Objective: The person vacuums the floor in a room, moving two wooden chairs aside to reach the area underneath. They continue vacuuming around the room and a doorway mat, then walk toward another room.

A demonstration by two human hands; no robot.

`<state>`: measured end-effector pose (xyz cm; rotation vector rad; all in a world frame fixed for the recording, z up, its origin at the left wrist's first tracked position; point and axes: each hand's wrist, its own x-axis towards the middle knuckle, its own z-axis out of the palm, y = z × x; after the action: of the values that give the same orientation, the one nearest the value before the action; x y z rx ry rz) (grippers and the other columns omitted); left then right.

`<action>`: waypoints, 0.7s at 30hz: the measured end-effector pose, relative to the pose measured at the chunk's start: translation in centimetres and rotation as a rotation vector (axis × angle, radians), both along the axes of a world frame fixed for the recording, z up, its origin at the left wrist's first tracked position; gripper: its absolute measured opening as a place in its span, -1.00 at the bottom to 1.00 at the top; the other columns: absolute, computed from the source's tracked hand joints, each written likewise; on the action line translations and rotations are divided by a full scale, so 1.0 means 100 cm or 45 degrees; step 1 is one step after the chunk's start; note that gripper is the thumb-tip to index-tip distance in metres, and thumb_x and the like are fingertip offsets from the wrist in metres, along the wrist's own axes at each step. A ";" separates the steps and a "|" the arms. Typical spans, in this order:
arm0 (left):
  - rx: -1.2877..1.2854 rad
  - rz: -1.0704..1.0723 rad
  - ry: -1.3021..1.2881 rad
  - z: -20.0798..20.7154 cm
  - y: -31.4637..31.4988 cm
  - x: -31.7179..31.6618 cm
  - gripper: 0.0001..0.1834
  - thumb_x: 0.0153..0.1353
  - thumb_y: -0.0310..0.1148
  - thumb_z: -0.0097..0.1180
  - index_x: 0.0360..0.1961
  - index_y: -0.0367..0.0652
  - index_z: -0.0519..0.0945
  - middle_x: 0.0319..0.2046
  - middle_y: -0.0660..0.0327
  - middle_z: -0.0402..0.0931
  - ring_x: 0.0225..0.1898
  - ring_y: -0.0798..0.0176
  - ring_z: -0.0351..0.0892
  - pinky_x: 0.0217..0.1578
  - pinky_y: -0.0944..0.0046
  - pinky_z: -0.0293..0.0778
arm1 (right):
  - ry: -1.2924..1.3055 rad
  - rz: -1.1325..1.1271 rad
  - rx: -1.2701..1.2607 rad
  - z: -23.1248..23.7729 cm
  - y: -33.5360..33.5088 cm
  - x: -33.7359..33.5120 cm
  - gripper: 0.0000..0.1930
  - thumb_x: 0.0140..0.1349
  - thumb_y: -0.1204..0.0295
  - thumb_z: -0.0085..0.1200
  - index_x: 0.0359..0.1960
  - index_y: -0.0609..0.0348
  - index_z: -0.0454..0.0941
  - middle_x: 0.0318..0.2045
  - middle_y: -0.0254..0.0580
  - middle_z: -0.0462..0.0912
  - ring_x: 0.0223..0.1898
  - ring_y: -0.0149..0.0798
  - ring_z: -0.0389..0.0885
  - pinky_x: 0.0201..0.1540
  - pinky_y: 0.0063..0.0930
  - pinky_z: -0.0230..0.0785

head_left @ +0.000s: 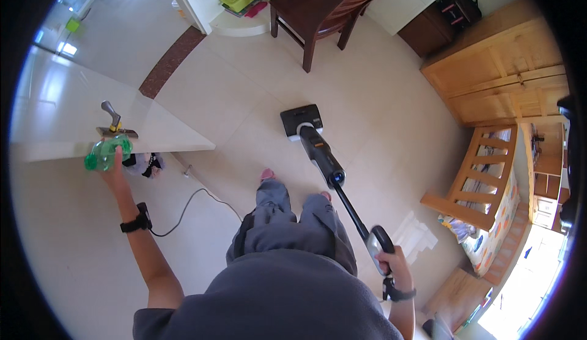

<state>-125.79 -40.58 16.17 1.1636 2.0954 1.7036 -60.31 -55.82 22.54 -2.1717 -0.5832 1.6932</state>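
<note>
My left hand (112, 174) is raised at the left, its fingers wrapped round a clear green plastic bottle (126, 144) with a green cap. The bottle lies tilted beside the edge of a white door (177, 137), close to its metal handle (110, 114). At the lower right my right hand (397, 265) grips the looped handle of an upright floor cleaner (319, 154). From there a thin black pole runs down to the dark body, and the wide cleaning head (301, 119) rests flat on the tiles ahead of my feet.
A dark wooden chair (324, 15) stands ahead, near a white shelf (241, 29) with books. Wooden cabinets (498, 74) and a bunk-style bed frame (483, 169) line the right side. Behind the door hang clothes (147, 164). A cable (192, 196) runs from my left wristband towards my waist.
</note>
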 end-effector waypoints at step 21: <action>0.099 -0.374 -0.064 0.004 -0.076 0.334 0.03 -0.08 -0.35 0.38 0.31 -0.16 -0.08 0.21 0.05 0.08 0.13 0.14 0.27 0.10 0.16 0.31 | 0.071 0.371 -0.040 -0.064 -0.109 0.198 -0.70 -0.13 0.38 0.29 -0.78 0.15 0.38 -0.84 -0.40 0.36 -0.80 -0.51 0.28 -0.73 -0.57 0.01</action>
<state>-92.35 -48.19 16.60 1.3583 1.7411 1.6683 -40.56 -66.76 16.10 -2.1359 -0.8996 1.9119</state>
